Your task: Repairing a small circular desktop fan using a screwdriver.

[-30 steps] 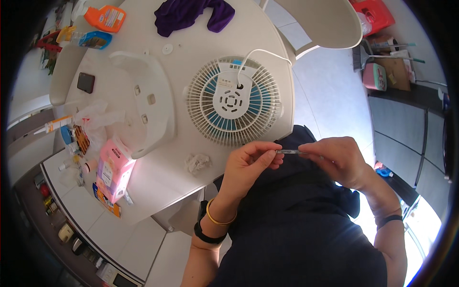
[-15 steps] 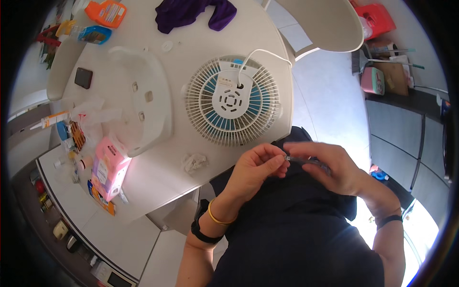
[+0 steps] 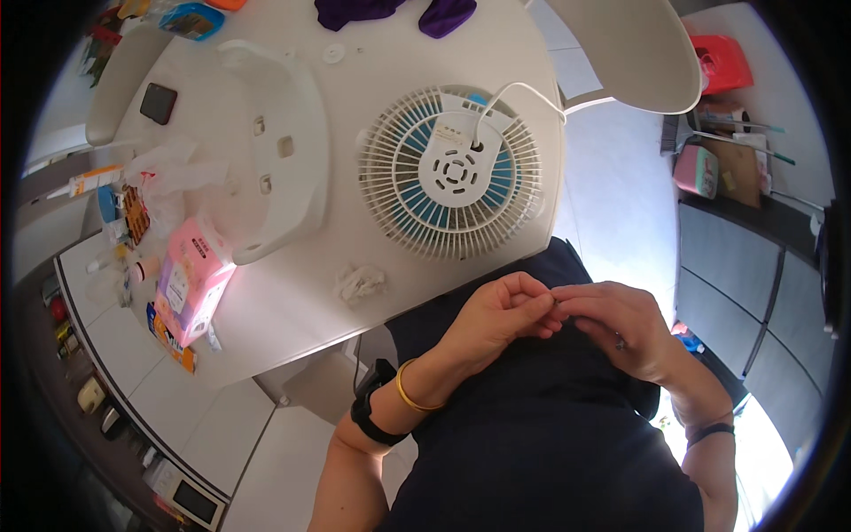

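Round fan head, white plastic grille, blue blades (image 3: 450, 173): on the white desk (image 3: 292, 306), rear side up, near the right edge.
Curved white plastic piece, slotted (image 3: 303, 160): separate, left of the fan head, gap between.
Left hand (image 3: 498, 321): fingertips pinching a small dark piece (image 3: 556, 302), kind unclear.
Right hand (image 3: 634, 324): fingers curled, grip uncertain.
Handwork: apparently unfinished.
Hands' room: over the lap, beyond the front edge.
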`<state>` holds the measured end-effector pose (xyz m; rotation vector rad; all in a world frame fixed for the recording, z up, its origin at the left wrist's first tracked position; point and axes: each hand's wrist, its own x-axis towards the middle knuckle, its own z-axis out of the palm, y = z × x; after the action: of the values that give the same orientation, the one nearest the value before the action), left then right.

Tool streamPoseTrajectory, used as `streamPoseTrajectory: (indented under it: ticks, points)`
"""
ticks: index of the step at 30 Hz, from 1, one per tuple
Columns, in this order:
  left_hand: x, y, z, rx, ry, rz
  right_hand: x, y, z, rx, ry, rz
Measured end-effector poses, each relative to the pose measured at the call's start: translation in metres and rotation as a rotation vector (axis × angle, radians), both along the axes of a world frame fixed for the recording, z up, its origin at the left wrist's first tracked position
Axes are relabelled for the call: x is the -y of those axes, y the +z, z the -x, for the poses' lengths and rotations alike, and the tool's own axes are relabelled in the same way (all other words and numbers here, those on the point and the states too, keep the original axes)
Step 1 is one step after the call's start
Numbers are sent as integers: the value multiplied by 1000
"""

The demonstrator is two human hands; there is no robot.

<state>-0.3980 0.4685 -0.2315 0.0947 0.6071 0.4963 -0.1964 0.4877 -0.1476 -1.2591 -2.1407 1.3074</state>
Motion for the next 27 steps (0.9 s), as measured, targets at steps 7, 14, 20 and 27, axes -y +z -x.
streamPoseTrajectory:
  ticks: [7,14,20,27]
  points:
    - [-2,1,0,-31,-3,-50,-7,2,-1,-29,-5,33]
    - [-12,5,1,-126,-29,-116,-17,8,-1,23,-52,184]
    - [-18,-3,-1,-127,-42,-148,-24,4,-2,-56,-124,329]
    - [-28,1,-9,-218,-17,-90,-36,-14,-17,-40,-307,383]
